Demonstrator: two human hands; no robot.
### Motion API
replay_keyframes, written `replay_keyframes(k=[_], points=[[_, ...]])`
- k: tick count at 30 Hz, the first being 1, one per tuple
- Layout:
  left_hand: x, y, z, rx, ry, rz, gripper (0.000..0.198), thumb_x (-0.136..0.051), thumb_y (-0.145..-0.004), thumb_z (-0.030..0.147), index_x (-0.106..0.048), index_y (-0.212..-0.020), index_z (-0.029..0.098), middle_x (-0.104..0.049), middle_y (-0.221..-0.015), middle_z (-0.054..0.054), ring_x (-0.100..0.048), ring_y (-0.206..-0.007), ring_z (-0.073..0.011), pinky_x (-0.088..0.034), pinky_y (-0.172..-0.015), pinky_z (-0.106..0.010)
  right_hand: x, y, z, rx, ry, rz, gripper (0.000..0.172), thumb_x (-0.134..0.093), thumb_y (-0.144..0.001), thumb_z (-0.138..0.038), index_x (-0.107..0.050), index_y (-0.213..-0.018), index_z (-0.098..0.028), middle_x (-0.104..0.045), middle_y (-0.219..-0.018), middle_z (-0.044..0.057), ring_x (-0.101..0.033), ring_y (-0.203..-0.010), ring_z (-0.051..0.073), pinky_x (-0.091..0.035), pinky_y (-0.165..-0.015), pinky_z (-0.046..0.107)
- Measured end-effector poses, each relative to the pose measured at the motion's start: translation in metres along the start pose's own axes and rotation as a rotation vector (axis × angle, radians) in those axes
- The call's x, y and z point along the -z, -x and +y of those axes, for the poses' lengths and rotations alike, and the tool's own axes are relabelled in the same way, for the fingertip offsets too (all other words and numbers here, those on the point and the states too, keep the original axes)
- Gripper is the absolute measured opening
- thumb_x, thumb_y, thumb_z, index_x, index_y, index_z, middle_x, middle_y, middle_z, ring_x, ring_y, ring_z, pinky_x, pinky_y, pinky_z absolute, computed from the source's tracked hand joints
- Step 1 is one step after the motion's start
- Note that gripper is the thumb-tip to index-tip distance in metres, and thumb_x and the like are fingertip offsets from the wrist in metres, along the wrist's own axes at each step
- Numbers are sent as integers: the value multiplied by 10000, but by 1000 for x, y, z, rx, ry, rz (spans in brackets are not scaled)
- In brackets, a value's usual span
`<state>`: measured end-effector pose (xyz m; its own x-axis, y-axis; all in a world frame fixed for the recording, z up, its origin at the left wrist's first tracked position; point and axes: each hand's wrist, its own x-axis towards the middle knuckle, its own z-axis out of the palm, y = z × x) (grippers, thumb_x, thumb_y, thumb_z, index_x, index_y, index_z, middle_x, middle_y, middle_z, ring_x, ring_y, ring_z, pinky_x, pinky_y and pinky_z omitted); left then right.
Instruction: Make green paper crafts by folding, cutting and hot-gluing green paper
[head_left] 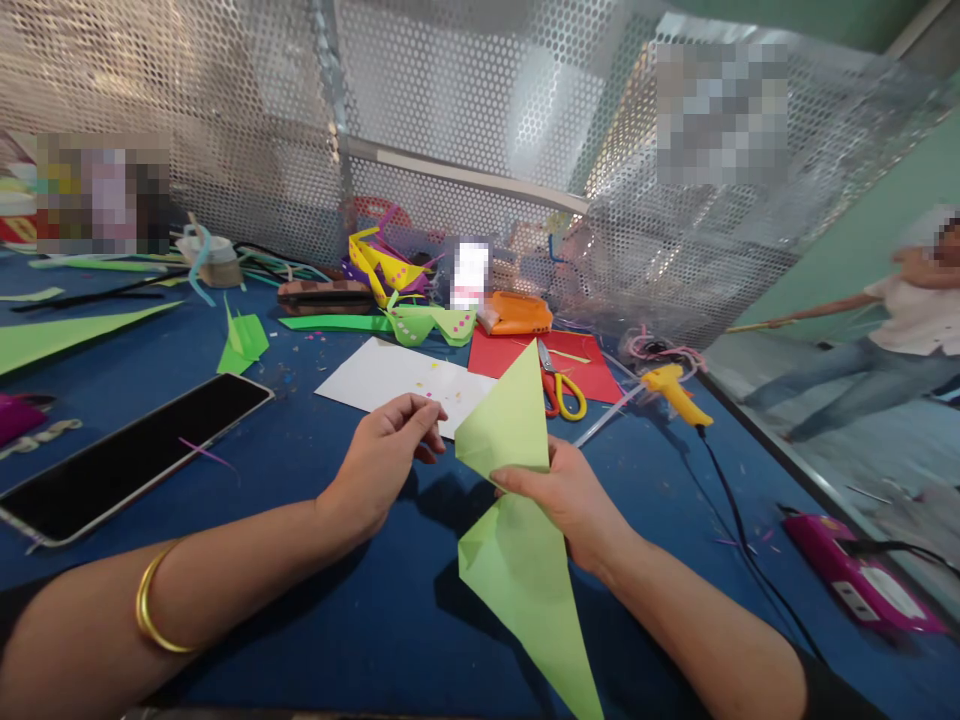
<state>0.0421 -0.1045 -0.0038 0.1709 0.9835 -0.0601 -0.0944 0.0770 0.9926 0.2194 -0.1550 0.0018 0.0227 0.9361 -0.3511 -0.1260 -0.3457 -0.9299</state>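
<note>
A light green folded paper with pointed ends is held upright over the blue table. My right hand grips it at its narrow middle, thumb in front and fingers behind. To the left of the paper is my left hand, its thumb and fingers curled together; whether something small is between them is hidden. Behind the hands lie a white sheet with small coloured bits and a red sheet. Scissors with red and yellow handles rest on the red sheet.
A phone lies at the left. Green paper masks and an orange case stand behind. At the right are a yellow glue gun, its cord and a magenta power strip. A person stands beyond the table.
</note>
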Motion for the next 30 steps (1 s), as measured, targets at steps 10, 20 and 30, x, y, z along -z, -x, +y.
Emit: replay_keyframes(k=[10, 20, 30], points=[[-2, 5, 0, 57, -148, -175, 351, -688, -737, 516, -639, -727, 168, -587, -612, 29, -502, -565, -118, -374, -536, -230, -2, 0, 3, 2, 39, -46, 315, -777, -614, -232, -663, -898, -159, -661, -628, -5, -577, -512, 132, -466, -503, 258], [-4, 8, -6, 160, -179, -263, 305, -756, -657, 431, -747, -732, 135, -686, -674, -24, -531, -623, -143, -387, -598, -248, -6, 0, 9, -2, 82, -113, 328, -749, -621, -213, -668, -933, -153, -673, -681, 5, -580, -547, 136, -448, -519, 255], [-5, 8, -7, 157, -168, -297, 361, -763, -646, 459, -738, -781, 125, -704, -719, -46, -563, -650, -158, -419, -628, -261, -7, 0, 7, -1, 68, -111, 345, -777, -601, -243, -670, -917, -154, -669, -675, 3, -578, -540, 128, -449, -519, 249]])
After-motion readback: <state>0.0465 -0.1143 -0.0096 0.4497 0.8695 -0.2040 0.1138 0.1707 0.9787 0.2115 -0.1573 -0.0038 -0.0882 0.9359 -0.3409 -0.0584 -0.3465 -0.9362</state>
